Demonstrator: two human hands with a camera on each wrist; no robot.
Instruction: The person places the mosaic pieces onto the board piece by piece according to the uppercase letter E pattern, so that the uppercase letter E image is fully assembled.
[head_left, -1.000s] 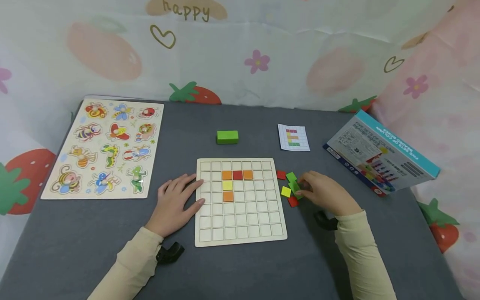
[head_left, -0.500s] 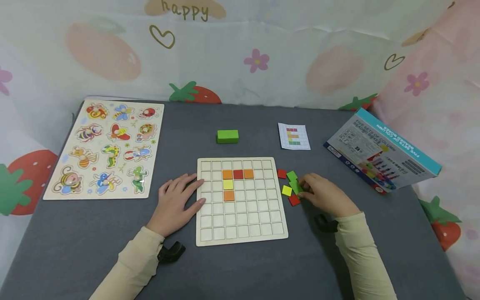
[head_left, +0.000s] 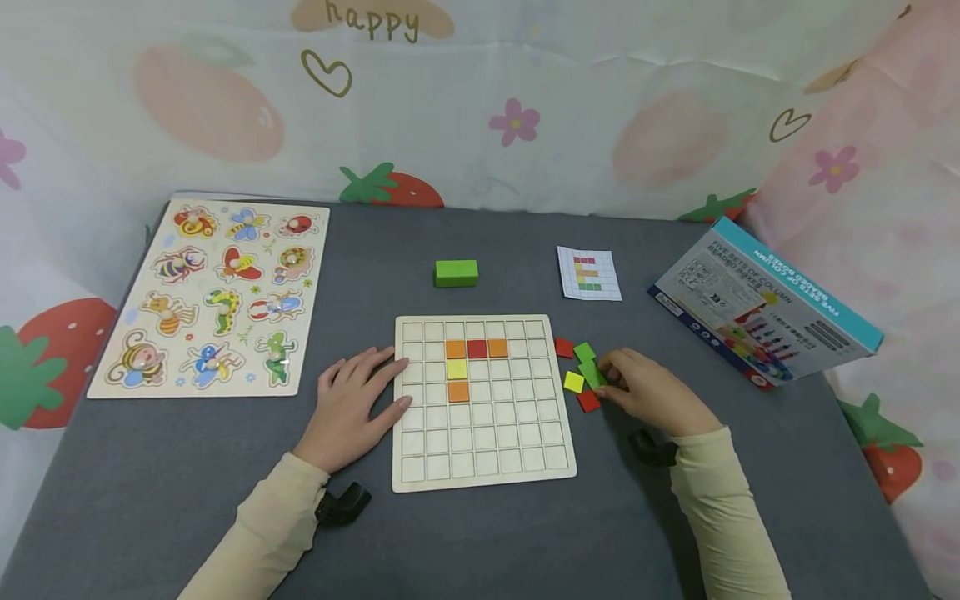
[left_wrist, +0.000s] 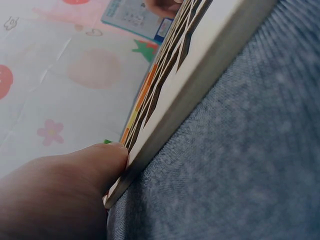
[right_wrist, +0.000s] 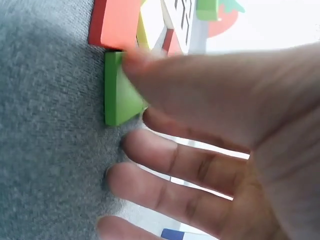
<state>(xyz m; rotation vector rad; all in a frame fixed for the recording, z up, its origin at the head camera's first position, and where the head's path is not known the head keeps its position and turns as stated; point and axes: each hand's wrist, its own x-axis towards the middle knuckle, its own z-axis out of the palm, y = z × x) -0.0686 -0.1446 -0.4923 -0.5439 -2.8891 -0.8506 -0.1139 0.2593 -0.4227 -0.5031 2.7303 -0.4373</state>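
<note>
My left hand (head_left: 356,408) lies with fingers spread, fingertips and thumb resting on the left edge of the white gridded board (head_left: 495,446). In the left wrist view the thumb (left_wrist: 107,160) presses on the board's rim. On the board, orange, red and yellow tiles (head_left: 457,369) sit in a few squares. My right hand (head_left: 652,387) pinches a green tile (head_left: 591,374) between thumb and index finger, on the cloth right of the board. Around it lie another green tile (head_left: 583,352), a yellow tile (head_left: 573,382) and two red tiles (head_left: 588,401).
A green block (head_left: 456,273) stands behind the board, with a pattern card (head_left: 589,274) to its right. A picture puzzle of insects (head_left: 213,296) lies at the left. At the right a toy box (head_left: 765,308) leans near the table's edge. A printed curtain hangs behind.
Almost nothing moves. The view shifts slightly, while both hands and the tiles keep their places.
</note>
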